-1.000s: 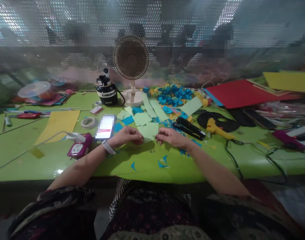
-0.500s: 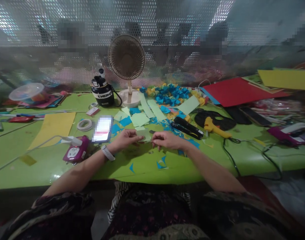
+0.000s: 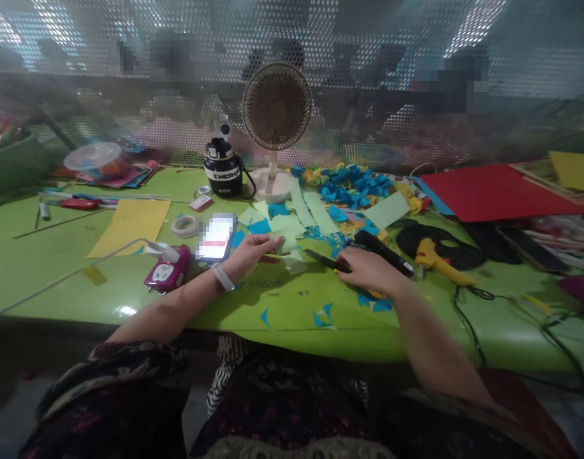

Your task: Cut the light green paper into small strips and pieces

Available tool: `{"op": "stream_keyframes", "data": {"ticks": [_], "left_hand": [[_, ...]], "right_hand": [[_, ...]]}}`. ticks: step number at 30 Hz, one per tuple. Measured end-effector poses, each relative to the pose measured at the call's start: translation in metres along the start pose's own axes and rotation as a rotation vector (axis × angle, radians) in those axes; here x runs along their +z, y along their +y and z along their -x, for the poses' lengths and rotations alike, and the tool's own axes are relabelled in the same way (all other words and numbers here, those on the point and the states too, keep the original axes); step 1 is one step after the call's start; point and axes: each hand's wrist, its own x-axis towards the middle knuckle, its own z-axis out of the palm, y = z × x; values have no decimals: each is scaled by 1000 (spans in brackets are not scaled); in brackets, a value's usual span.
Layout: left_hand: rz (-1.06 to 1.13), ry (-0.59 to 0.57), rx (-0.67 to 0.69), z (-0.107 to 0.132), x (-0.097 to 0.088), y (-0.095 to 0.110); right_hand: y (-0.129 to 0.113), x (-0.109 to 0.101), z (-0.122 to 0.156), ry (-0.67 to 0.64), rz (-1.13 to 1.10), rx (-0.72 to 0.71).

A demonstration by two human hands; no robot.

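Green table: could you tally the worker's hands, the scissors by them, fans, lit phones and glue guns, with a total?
Left hand, right hand: 2
Scissors: 1
Fan: 1
Lit phone: 1
Glue gun: 1
Total: 6

A craft workshop, shown by 1 glue gun (image 3: 430, 256), stapler (image 3: 387, 255) and paper scraps (image 3: 260, 227).

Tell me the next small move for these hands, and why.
Probably bring the scissors toward the pale green paper: the right hand is at their handle end, their blades point toward the left hand, and that hand has the paper at its fingertips.
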Motion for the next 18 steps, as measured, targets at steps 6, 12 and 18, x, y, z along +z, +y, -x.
{"op": "stream_keyframes", "data": {"ticks": [6,12,18], "left_hand": [[25,8,0,-1,0,2],[6,18,32,-3,-3,1],[2,13,33,-5,-7,-2]], "right_hand": [[-1,-1,-4,188,-110,1],[-7,5,-6,563,-165,-141],[-8,9,-7,574,-125,-127]]}}
